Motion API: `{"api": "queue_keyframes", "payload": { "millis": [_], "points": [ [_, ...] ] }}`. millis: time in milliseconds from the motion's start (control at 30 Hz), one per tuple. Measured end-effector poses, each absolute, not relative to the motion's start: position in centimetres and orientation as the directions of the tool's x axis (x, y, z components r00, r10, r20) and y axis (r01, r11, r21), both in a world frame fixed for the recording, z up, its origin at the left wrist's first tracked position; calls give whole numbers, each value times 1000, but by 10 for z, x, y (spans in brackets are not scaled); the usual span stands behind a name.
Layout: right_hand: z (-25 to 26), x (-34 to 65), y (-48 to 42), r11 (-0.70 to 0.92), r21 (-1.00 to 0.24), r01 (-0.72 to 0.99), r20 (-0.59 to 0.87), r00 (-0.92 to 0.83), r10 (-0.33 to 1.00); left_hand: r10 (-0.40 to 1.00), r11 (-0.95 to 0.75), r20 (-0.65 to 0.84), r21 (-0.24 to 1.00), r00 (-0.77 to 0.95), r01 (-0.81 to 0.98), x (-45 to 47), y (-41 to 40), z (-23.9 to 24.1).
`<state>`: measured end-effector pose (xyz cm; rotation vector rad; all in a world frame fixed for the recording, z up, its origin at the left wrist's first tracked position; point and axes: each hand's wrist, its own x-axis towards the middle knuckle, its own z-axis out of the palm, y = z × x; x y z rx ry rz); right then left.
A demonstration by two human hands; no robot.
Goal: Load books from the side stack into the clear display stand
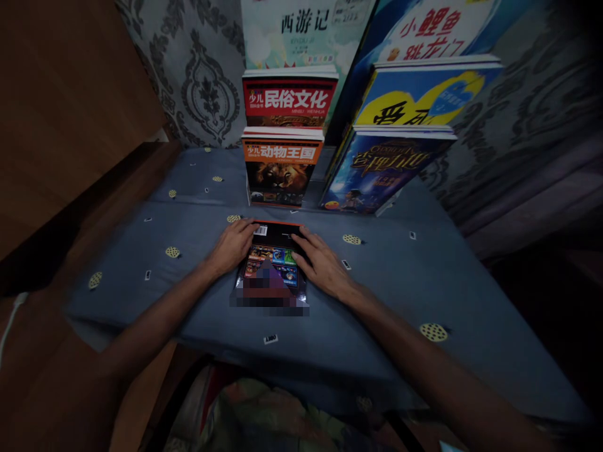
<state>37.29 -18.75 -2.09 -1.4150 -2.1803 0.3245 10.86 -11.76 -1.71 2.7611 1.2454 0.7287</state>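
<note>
A dark book (276, 237) lies flat on the blue tablecloth in front of me, showing a cover with small colourful pictures and a white barcode label. Part of its near end is blurred by pixelation. My left hand (234, 243) rests along its left side, fingers stretched out and the tips on the cover near the barcode. On the right side lies my right hand (323, 260), fingers apart and touching the cover and edge. Neither hand is wrapped round the book. Just beyond it stands an orange-topped book (280, 172) with a lion on its front.
Behind the lion book stand a red book (289, 97) and a pale green book (301, 34). To their right are a blue book with gold lettering (386, 166), a blue-yellow book (424, 94) and a taller book (433, 28). The tablecloth (386, 276) reaches the table's front edge.
</note>
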Motion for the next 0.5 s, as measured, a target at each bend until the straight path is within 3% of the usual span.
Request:
{"api": "queue_keyframes", "payload": {
  "millis": [500],
  "points": [
    [-18,371,-189,420,-451,788,271,-328,905,729,-665,394,216,559,715,109,-118,-17]
  ]
}}
